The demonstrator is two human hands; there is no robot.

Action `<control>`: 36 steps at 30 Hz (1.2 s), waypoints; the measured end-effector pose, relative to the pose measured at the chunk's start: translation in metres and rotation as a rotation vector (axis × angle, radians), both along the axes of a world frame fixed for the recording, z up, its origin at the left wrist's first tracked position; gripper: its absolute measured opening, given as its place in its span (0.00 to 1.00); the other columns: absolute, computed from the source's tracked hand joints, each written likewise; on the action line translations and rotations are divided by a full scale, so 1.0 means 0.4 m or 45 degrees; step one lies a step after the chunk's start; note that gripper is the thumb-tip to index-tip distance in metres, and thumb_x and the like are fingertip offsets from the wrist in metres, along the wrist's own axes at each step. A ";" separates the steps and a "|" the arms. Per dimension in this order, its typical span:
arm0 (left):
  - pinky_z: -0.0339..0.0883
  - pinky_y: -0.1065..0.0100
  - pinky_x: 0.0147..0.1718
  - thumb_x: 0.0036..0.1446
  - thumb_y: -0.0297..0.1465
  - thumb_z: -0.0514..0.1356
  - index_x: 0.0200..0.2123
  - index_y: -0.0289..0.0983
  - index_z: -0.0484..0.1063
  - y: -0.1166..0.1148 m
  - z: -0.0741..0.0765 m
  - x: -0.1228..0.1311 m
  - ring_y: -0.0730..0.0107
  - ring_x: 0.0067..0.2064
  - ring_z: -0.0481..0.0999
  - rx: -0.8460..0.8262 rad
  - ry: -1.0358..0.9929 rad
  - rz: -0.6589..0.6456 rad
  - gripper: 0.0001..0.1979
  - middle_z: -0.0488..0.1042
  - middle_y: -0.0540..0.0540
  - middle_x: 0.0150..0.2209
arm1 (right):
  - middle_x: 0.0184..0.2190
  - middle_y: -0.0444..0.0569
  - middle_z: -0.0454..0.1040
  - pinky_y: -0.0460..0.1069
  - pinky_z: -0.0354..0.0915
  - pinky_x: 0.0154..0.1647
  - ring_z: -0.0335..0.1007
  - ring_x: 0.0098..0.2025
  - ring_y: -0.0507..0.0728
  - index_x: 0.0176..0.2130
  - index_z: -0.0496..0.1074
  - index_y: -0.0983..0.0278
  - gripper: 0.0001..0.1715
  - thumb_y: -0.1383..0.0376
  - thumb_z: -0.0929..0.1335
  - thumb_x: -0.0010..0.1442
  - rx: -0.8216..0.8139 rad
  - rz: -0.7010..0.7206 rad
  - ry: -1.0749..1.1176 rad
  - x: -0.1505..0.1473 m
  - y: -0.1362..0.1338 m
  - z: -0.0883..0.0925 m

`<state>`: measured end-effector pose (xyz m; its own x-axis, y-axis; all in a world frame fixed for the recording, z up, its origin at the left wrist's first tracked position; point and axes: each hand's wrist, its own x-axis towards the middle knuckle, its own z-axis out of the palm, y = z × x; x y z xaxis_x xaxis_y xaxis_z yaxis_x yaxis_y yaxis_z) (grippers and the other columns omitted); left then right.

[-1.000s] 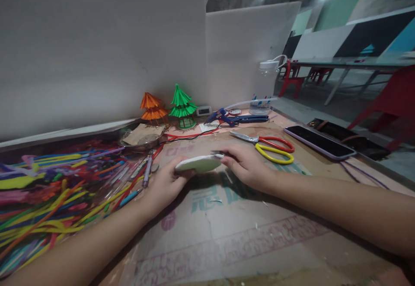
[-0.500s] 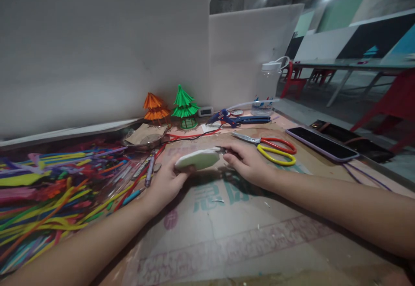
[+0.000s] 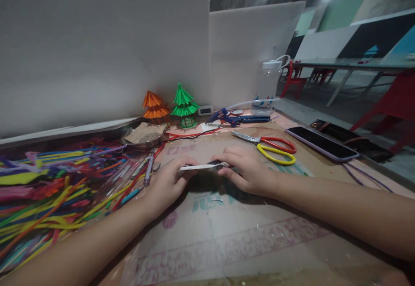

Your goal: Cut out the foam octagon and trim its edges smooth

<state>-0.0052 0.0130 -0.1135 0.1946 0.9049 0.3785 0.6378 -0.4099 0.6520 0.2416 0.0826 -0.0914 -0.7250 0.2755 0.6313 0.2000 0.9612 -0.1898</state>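
A flat white disc is held edge-on just above the cardboard mat. My left hand pinches its left rim with closed fingers. My right hand grips its right rim, fingers curled over the top. The disc looks like a thin pale sliver between the two hands. Red and yellow scissors lie just beyond my right hand.
Several coloured pipe cleaners cover the left side. Orange and green paper trees stand by the white partition. A blue glue gun, a clear bottle and two phones lie at the right.
The white disc has tilted from showing its broad face to nearly edge-on. Both hands stayed in place, with the right fingers now over the disc's rim.
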 end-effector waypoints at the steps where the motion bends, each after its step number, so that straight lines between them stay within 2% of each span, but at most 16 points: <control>1: 0.67 0.67 0.41 0.66 0.34 0.54 0.42 0.38 0.72 -0.001 0.001 0.000 0.65 0.41 0.75 0.005 0.015 0.002 0.09 0.76 0.46 0.39 | 0.33 0.51 0.74 0.50 0.61 0.35 0.67 0.34 0.57 0.50 0.73 0.66 0.18 0.58 0.61 0.70 0.006 -0.002 0.005 -0.001 0.000 -0.001; 6: 0.67 0.67 0.42 0.66 0.33 0.54 0.42 0.38 0.72 -0.002 0.001 0.000 0.65 0.42 0.75 0.030 0.052 -0.001 0.09 0.77 0.45 0.40 | 0.31 0.51 0.74 0.50 0.59 0.33 0.67 0.32 0.56 0.46 0.73 0.68 0.17 0.59 0.62 0.70 0.059 0.003 0.019 -0.001 0.003 -0.007; 17: 0.67 0.65 0.45 0.65 0.31 0.54 0.43 0.39 0.72 -0.002 -0.003 -0.004 0.63 0.44 0.75 0.038 0.095 -0.045 0.08 0.77 0.44 0.41 | 0.31 0.51 0.77 0.50 0.61 0.33 0.69 0.32 0.56 0.44 0.74 0.66 0.18 0.61 0.59 0.71 0.053 0.039 -0.020 0.004 0.008 -0.011; 20: 0.68 0.65 0.44 0.65 0.32 0.54 0.43 0.39 0.73 -0.003 -0.002 -0.003 0.64 0.43 0.75 0.024 0.073 -0.059 0.09 0.77 0.45 0.41 | 0.35 0.52 0.78 0.51 0.63 0.37 0.71 0.35 0.57 0.47 0.74 0.66 0.17 0.60 0.60 0.70 -0.031 0.018 -0.004 0.004 0.007 -0.008; 24: 0.70 0.66 0.40 0.64 0.36 0.57 0.42 0.37 0.73 0.006 -0.003 0.000 0.64 0.40 0.76 -0.008 -0.056 0.054 0.10 0.77 0.46 0.38 | 0.42 0.54 0.78 0.53 0.67 0.42 0.73 0.42 0.59 0.50 0.71 0.65 0.17 0.59 0.61 0.69 -0.280 -0.155 0.148 -0.001 0.024 -0.012; 27: 0.73 0.64 0.42 0.61 0.40 0.60 0.48 0.36 0.71 0.017 -0.004 0.002 0.61 0.43 0.78 -0.066 -0.260 0.144 0.17 0.79 0.44 0.43 | 0.44 0.53 0.77 0.54 0.68 0.45 0.74 0.45 0.59 0.49 0.71 0.64 0.16 0.59 0.60 0.70 -0.534 -0.265 0.281 -0.007 0.044 -0.020; 30: 0.75 0.66 0.32 0.60 0.45 0.58 0.52 0.35 0.68 0.024 -0.002 0.004 0.61 0.40 0.80 -0.247 -0.488 0.143 0.24 0.78 0.43 0.45 | 0.44 0.52 0.77 0.54 0.68 0.46 0.73 0.45 0.59 0.50 0.70 0.64 0.16 0.59 0.61 0.69 -0.669 -0.288 0.295 -0.010 0.053 -0.021; 33: 0.75 0.68 0.29 0.61 0.46 0.57 0.54 0.36 0.67 0.024 0.002 0.005 0.61 0.40 0.80 -0.258 -0.508 0.167 0.24 0.79 0.42 0.43 | 0.45 0.54 0.77 0.54 0.69 0.44 0.74 0.43 0.59 0.52 0.70 0.65 0.19 0.58 0.63 0.67 -0.683 -0.271 0.234 -0.011 0.048 -0.020; 36: 0.76 0.64 0.36 0.61 0.45 0.58 0.52 0.36 0.68 0.024 0.004 0.005 0.59 0.44 0.79 -0.191 -0.444 0.175 0.23 0.80 0.42 0.42 | 0.45 0.55 0.78 0.53 0.69 0.42 0.74 0.43 0.60 0.52 0.71 0.66 0.20 0.58 0.66 0.64 -0.555 -0.234 0.218 -0.013 0.042 -0.022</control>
